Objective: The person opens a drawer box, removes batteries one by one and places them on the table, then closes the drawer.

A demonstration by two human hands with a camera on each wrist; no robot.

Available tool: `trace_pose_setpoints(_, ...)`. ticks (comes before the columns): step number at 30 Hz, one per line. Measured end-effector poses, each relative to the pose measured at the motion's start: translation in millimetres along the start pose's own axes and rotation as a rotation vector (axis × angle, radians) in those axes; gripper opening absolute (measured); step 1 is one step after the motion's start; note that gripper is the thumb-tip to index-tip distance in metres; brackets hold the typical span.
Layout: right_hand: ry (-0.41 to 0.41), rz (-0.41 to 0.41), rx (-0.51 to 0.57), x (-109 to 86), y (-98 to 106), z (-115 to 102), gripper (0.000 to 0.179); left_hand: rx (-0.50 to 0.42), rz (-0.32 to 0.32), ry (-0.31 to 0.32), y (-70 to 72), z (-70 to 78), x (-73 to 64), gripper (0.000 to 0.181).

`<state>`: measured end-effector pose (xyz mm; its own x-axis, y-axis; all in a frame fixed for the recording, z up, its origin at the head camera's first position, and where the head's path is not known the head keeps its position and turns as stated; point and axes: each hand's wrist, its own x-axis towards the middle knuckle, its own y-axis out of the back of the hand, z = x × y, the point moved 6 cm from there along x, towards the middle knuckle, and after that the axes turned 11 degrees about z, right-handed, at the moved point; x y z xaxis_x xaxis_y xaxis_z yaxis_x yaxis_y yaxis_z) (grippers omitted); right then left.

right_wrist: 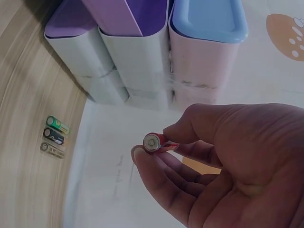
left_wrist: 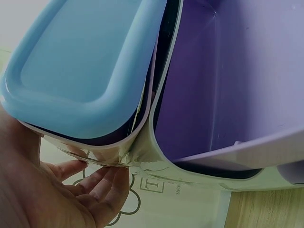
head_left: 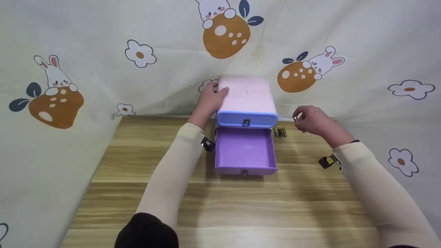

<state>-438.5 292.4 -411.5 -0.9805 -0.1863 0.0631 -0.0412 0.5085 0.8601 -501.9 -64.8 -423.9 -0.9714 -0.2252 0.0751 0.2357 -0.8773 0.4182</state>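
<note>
A small drawer unit with a pink top (head_left: pixel 246 93) stands against the patterned cloth. Its blue top drawer (head_left: pixel 229 119) is pushed in, while the purple drawer (head_left: pixel 245 148) below is pulled out, with nothing visible inside. My left hand (head_left: pixel 211 101) rests on the unit's upper left edge, thumb on top; in the left wrist view its fingers (left_wrist: pixel 111 194) lie along the side wall. To the right of the unit, my right hand (head_left: pixel 313 120) pinches a red battery (right_wrist: pixel 153 142) between thumb and fingers, its flat end facing the right wrist camera.
Three batteries (head_left: pixel 280 132) lie side by side on the wooden table (head_left: pixel 144 199), just right of the unit. In the right wrist view, another purple drawer (right_wrist: pixel 71 20) sits pushed in at the bottom. Cloth (head_left: pixel 165 86) with rabbit and flower prints hangs behind and at both sides.
</note>
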Motion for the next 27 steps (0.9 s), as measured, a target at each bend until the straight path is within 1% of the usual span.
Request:
trace_pose_setpoints(6, -0.039, 0.0, 0.002, 3.2, -3.2, 5.5, 0.017, -0.002, 0.007, -0.002, 0.0, -0.3, 0.1, 0.066)
trace_pose_setpoints(13, -0.076, 0.014, 0.03, 8.3, -5.7, 15.2, 0.016, -0.008, 0.009, 0.005, -0.6, -1.4, 0.8, 0.065)
trace_pose_setpoints(20, -0.087, 0.048, 0.028, 12.5, -10.6, 27.0, 0.019, -0.017, 0.005, 0.006, -0.9, -1.5, 0.5, 0.065)
trace_pose_setpoints(27, -0.079, 0.067, 0.019, 16.7, -17.0, 34.7, 0.021, -0.026, 0.003, -0.009, -1.3, -2.6, 1.6, 0.065)
